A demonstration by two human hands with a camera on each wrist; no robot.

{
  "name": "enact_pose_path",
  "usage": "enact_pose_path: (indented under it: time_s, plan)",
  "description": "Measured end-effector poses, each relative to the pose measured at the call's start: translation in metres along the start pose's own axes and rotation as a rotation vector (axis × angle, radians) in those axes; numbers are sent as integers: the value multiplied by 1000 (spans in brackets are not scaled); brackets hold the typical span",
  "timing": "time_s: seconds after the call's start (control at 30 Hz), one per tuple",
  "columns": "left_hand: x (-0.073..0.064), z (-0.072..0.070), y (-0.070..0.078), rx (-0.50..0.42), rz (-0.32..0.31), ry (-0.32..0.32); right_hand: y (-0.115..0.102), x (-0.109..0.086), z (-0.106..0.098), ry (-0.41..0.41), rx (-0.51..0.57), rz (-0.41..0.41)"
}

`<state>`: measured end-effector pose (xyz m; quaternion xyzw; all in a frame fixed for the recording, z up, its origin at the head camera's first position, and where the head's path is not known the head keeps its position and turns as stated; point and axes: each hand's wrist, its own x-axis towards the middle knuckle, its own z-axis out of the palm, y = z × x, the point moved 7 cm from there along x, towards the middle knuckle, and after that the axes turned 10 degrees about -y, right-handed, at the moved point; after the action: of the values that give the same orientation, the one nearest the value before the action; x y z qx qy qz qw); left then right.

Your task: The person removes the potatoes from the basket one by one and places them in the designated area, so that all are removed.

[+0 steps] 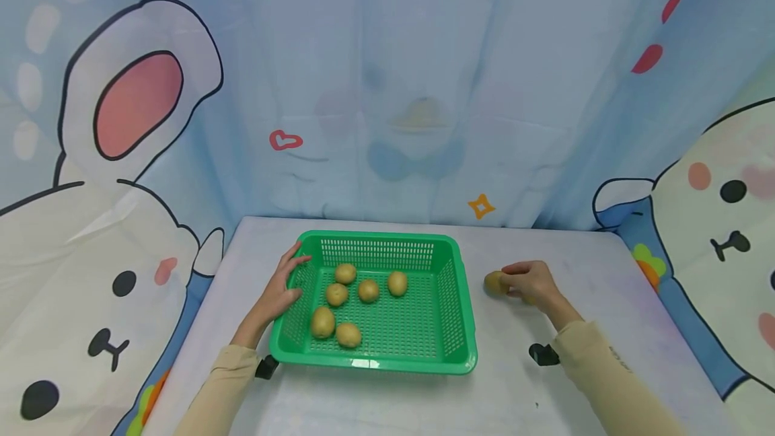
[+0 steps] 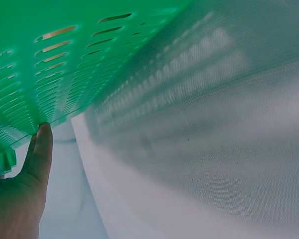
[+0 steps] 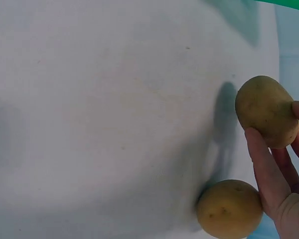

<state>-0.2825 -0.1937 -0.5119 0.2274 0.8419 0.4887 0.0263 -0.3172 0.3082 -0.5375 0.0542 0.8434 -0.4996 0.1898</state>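
Note:
A green plastic basket (image 1: 387,367) stands on the table with several yellow-brown potatoes (image 1: 368,291) inside, mostly toward its left half. My left hand (image 1: 282,291) grips the basket's left rim; in the left wrist view, fingers (image 2: 44,154) of that hand lie against the outside of the slotted wall. To the right of the basket, my right hand (image 1: 531,282) pinches a potato (image 3: 264,110) between thumb and fingers, lifted slightly off the table. Another potato (image 3: 230,209) rests on the table under that hand, mostly covered by it in the head view.
The white-covered table (image 1: 418,402) reaches back to a light blue cartoon curtain (image 1: 412,86). A dark wrist device (image 1: 543,354) shows by the right sleeve, and another (image 1: 266,367) by the left sleeve, close to the basket's front left corner.

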Motion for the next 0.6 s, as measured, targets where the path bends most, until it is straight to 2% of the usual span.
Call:
enact_pose_path:
  time_s: [0.2,0.47,0.6]
  plan:
    - [-2,-1,2,-5,76,26,-1,1,6,21,-98,-28]
    - [0,2,-3,-23,-25,-16,-4,0,7,7,-157,-44]
    - [0,1,-3,-19,-40,-20,-10,-1,3,-19,-218,-32]
